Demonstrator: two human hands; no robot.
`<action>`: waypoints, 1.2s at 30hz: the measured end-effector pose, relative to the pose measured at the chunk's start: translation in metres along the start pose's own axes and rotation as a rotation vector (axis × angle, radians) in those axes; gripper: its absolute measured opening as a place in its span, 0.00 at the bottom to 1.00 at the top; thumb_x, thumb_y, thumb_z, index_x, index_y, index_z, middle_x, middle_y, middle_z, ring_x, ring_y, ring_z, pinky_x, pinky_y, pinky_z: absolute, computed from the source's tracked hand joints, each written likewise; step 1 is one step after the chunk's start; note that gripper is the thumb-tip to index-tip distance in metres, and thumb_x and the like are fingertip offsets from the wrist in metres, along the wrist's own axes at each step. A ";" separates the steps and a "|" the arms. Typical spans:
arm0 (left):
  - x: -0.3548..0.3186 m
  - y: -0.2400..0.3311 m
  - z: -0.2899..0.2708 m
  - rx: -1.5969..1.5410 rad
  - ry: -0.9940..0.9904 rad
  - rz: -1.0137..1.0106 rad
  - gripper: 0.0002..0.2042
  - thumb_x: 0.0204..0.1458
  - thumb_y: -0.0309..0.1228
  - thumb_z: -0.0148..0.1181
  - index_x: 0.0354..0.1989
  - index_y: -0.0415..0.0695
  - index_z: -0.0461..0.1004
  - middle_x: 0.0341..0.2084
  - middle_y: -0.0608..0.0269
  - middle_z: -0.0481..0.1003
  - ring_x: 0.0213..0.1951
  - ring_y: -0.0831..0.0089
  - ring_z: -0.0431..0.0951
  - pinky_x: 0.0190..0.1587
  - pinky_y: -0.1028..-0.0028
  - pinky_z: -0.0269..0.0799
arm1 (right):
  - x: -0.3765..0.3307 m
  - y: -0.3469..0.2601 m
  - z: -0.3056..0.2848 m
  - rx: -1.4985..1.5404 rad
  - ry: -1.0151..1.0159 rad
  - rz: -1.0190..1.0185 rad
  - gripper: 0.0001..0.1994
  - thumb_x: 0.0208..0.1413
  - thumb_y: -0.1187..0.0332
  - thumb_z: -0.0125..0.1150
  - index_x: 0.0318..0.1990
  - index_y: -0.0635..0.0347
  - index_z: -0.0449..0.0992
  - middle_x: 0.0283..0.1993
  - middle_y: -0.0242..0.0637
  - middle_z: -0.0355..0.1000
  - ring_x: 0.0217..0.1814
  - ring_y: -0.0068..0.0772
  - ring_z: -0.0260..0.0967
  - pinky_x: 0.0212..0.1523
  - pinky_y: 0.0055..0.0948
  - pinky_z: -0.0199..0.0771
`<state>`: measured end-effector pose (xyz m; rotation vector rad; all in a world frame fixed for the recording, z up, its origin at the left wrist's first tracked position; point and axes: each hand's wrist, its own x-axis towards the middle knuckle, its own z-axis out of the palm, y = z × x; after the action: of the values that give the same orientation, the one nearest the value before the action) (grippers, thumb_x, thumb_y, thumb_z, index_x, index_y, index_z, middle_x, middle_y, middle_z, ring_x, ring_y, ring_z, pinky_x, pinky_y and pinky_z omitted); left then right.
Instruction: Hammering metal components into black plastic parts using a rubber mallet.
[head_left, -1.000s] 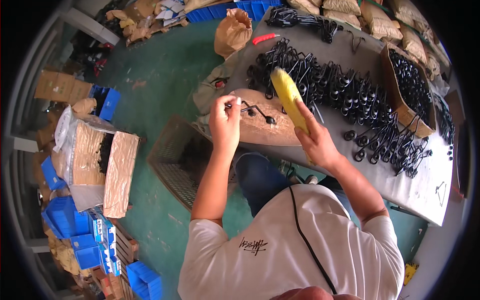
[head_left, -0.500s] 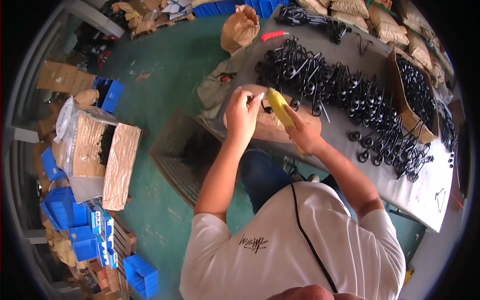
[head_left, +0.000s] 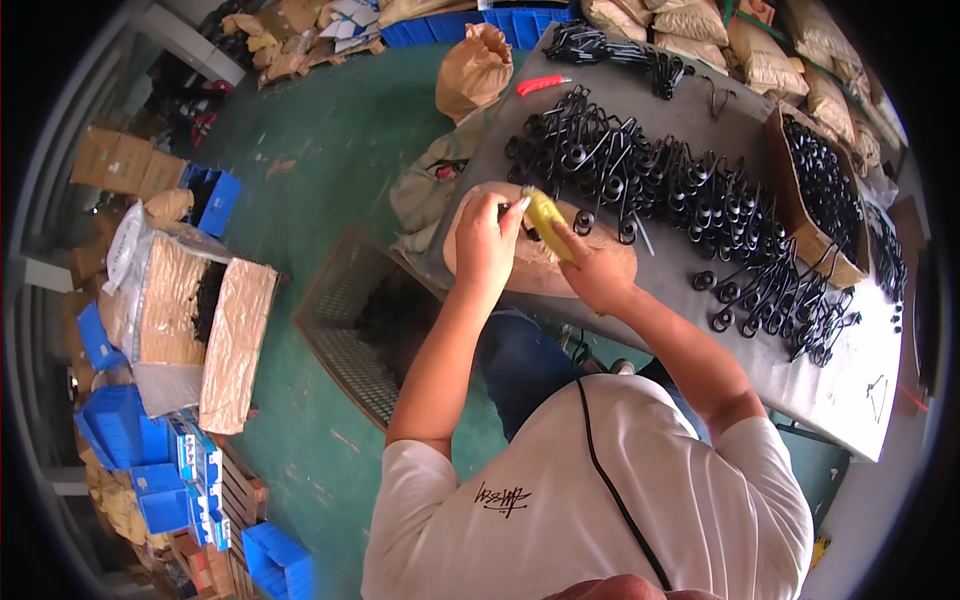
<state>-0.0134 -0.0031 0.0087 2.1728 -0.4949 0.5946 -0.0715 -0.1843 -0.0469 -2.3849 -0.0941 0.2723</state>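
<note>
My left hand [head_left: 486, 245] is raised over the near left edge of the table, its fingertips pinched on a small black part that they mostly hide. My right hand [head_left: 597, 268] is wrapped round a yellow-handled tool [head_left: 545, 222]. The tool's far end touches or nearly touches the left fingertips; its exact kind is unclear. Beneath both hands lies a rounded tan board [head_left: 600, 280]. Just beyond it spreads a long heap of bent black rods with round ends [head_left: 640, 165].
The grey table [head_left: 480, 150] carries a red-handled knife [head_left: 543, 85] and a carton of small black parts [head_left: 818, 190]. A grey mesh crate [head_left: 340, 330] stands on the floor by its left edge. Farther left are an open carton [head_left: 240, 340] and blue bins [head_left: 278, 560].
The tool and my right hand have shifted slightly left and nearer me. The left hand keeps its pinch. The whole view has tilted a little.
</note>
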 end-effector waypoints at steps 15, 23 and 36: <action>-0.042 -0.092 -0.153 -0.306 0.395 -0.496 0.16 0.64 0.31 0.49 0.59 0.45 0.71 0.37 0.63 0.77 0.32 0.80 0.71 0.34 0.79 0.71 | -0.022 0.038 -0.012 -0.024 -0.075 0.031 0.34 0.59 0.66 0.54 0.72 0.32 0.49 0.50 0.58 0.73 0.50 0.58 0.73 0.52 0.47 0.73; -0.054 -0.157 -0.164 0.661 -0.332 -0.781 0.25 0.62 0.41 0.49 0.66 0.47 0.62 0.53 0.49 0.75 0.57 0.52 0.73 0.58 0.59 0.67 | -0.017 0.051 -0.017 0.021 -0.091 -0.040 0.36 0.60 0.64 0.50 0.73 0.31 0.43 0.39 0.59 0.74 0.39 0.57 0.76 0.45 0.47 0.76; 0.119 0.002 0.131 0.175 -0.317 0.243 0.16 0.55 0.31 0.59 0.51 0.42 0.74 0.43 0.50 0.79 0.47 0.53 0.78 0.50 0.61 0.73 | -0.018 0.037 -0.021 0.018 -0.108 -0.025 0.37 0.58 0.63 0.49 0.73 0.29 0.41 0.34 0.59 0.75 0.36 0.59 0.76 0.42 0.51 0.76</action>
<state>0.1147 -0.1255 0.0036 2.4065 -0.9161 0.4345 -0.0850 -0.2284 -0.0541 -2.3492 -0.1715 0.3881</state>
